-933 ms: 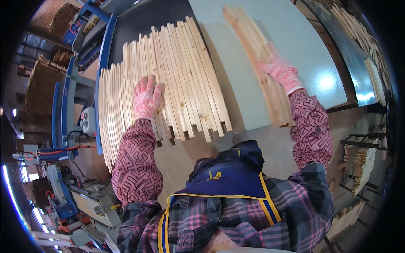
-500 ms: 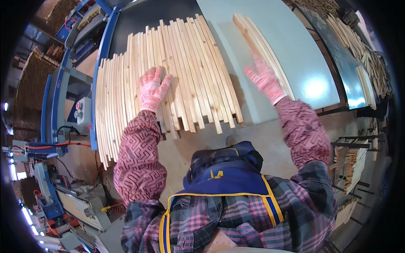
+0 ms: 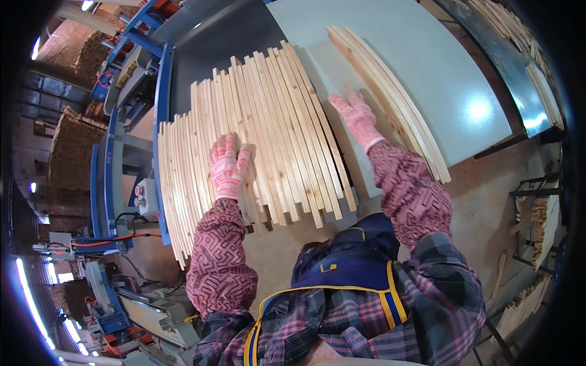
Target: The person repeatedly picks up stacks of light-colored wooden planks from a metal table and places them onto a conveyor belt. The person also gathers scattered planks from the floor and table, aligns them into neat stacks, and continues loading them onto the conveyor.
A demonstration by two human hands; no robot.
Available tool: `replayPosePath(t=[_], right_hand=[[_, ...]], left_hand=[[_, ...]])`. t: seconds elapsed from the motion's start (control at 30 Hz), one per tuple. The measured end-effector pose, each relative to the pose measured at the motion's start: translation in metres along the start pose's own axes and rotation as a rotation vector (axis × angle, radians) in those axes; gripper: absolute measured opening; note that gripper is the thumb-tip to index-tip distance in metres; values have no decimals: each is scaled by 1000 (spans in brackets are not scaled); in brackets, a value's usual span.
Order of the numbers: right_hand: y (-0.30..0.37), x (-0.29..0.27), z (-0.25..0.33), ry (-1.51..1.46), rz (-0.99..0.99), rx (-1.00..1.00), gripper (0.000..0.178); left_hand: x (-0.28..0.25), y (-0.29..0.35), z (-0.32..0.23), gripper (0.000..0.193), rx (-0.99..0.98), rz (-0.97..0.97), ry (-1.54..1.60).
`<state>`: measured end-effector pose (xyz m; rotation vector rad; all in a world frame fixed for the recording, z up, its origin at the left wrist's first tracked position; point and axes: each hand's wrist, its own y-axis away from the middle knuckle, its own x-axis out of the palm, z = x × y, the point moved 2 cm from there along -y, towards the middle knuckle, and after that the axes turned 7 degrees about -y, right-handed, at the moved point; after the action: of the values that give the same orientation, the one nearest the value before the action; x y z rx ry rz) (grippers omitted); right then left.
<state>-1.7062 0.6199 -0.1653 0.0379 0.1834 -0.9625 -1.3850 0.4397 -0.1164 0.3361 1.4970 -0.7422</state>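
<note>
Many pale wooden strips [image 3: 287, 128] lie side by side on the table, their ends uneven at both sides. On top of them, left of the middle, rests my left hand [image 3: 228, 169] in a pink and white knit glove, its fingers stretched out. My right hand [image 3: 355, 119], gloved alike, is over the light grey tabletop [image 3: 445, 91] between the strips and a separate small bundle of strips [image 3: 397, 104]. Its fingers are extended, slightly blurred, and nothing shows in them. The bundle's near end reaches past the table edge.
A blue machine frame [image 3: 163, 85] with a grey control box [image 3: 145, 198] borders the strips on the left. A red hose [image 3: 116, 238] runs there. To the right stand a second metal table [image 3: 519, 73] with strips and a rack [image 3: 537, 226] of stacked wood.
My right hand has moved left, off the separate bundle and toward the row of strips. My left hand stays on the row. The whole view has shifted with my head.
</note>
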Motion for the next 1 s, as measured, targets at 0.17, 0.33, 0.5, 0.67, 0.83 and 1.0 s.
replayPosePath(t=[0.17,0.33,0.5,0.67,0.83,1.0], right_hand=[[-7,48,36,267,475,-236,75],[-51,17,-7,-461,650,-201,74],[34,-88,96,217,286,-400,70],[20,-257,-4,1031,151,-174,103],[35,-189,16,931,77,113,97],[41,-203,24,941,54,121,95]], left_hand=[[-9,0,-15,70,-32,25,-52],[-12,-19,-40,67,32,46,48],[-7,60,27,56,-20,73,555],[-50,76,39,55,-169,-57,213],[-55,82,187,60,-573,-257,-181],[-55,67,256,52,-590,-134,-246]])
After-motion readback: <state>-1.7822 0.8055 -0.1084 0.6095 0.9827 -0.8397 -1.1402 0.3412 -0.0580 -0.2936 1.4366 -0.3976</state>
